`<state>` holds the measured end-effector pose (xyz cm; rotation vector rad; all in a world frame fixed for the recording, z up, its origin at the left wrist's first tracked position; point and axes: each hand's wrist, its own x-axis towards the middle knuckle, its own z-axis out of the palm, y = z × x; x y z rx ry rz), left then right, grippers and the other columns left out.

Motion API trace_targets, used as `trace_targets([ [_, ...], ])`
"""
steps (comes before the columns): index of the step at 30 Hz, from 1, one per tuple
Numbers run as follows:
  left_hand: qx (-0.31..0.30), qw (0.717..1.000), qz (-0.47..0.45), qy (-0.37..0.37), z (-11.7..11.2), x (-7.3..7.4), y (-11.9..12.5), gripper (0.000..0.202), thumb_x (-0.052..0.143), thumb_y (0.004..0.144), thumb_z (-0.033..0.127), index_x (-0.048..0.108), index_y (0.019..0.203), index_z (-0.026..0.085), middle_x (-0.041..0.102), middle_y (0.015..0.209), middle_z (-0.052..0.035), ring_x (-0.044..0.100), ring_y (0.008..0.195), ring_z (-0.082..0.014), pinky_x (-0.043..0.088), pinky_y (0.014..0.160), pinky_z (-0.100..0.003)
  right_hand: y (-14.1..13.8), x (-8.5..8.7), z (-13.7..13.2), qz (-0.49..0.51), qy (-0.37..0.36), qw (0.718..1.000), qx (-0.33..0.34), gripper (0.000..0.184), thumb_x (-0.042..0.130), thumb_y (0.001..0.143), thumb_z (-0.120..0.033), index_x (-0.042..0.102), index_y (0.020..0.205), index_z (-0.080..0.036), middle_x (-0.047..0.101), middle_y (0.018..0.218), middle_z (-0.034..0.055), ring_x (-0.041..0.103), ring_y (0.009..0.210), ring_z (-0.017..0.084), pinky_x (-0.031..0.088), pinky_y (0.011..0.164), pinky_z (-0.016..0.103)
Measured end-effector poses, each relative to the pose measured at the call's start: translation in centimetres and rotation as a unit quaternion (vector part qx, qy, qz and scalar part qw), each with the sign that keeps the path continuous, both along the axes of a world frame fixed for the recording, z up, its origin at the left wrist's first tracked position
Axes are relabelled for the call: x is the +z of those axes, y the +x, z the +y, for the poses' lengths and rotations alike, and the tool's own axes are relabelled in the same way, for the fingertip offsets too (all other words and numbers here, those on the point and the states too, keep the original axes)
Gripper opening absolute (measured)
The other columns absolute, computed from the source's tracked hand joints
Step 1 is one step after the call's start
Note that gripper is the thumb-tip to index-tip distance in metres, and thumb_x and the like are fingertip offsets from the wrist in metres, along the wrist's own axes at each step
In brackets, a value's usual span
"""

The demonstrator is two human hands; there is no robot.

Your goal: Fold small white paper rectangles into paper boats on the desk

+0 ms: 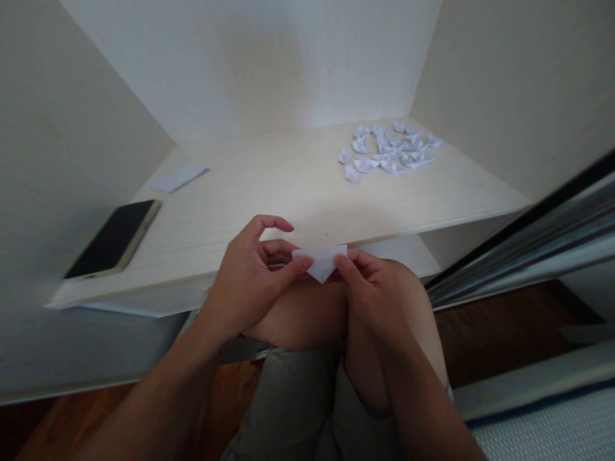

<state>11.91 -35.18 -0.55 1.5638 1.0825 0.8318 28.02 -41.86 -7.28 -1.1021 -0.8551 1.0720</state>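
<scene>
A small folded piece of white paper hangs in the air just in front of the shelf's front edge, above my knees. My left hand pinches its left end between thumb and fingers, with the index finger curled above. My right hand pinches the right end. Both hands are closed on the paper. The paper has a flat top edge and a point facing down.
A pale wooden shelf sits in a white alcove. On it lie a dark phone at the left, a small paper sheet behind it, and a pile of several folded paper pieces at the back right. A sliding door rail runs at the right.
</scene>
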Motion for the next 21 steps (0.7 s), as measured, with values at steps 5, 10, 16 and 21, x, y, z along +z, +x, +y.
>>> trace_targets([
  [5,0.005,1.000,-0.014,-0.003,0.0,-0.6,-0.3,0.043,0.086,0.075,0.024,0.047,0.093,0.023,0.076,0.077,0.0022,0.079,0.068,-0.0195,0.063,0.062,-0.025,-0.3,0.8,-0.1,-0.045,0.004,0.998,-0.034,0.022,0.065,0.093,-0.041,0.071,0.081,-0.024,0.071,0.074,0.0010,0.068,0.074,0.021,0.055,0.073,0.033],
  [10,0.032,0.999,-0.022,0.001,0.3,-0.7,-1.0,0.047,0.089,0.070,0.019,0.046,0.088,0.023,0.077,0.072,0.0025,0.078,0.065,-0.0188,0.064,0.063,-0.025,-0.4,0.8,-0.3,-0.081,0.001,0.995,-0.063,0.022,0.064,0.093,-0.041,0.070,0.081,-0.023,0.071,0.074,0.0003,0.067,0.072,0.020,0.053,0.071,0.031],
  [16,0.057,0.994,-0.048,0.079,0.4,-0.5,-2.7,0.028,0.084,0.079,0.020,0.057,0.089,0.022,0.075,0.078,0.0018,0.077,0.075,-0.0181,0.067,0.075,-0.031,-0.3,0.0,0.0,0.000,0.019,0.995,-0.103,0.023,0.067,0.093,-0.042,0.067,0.083,-0.022,0.070,0.072,-0.0006,0.064,0.068,0.017,0.050,0.069,0.030],
  [21,0.009,0.987,-0.002,0.159,-2.1,-1.6,-1.7,0.025,0.079,0.086,0.023,0.069,0.109,0.024,0.074,0.111,-0.0025,0.074,0.099,-0.0199,0.065,0.084,-0.030,-0.6,0.3,0.2,0.002,0.023,0.996,-0.091,0.020,0.070,0.092,-0.039,0.066,0.082,-0.022,0.068,0.067,-0.0031,0.063,0.062,0.014,0.048,0.064,0.027],
])
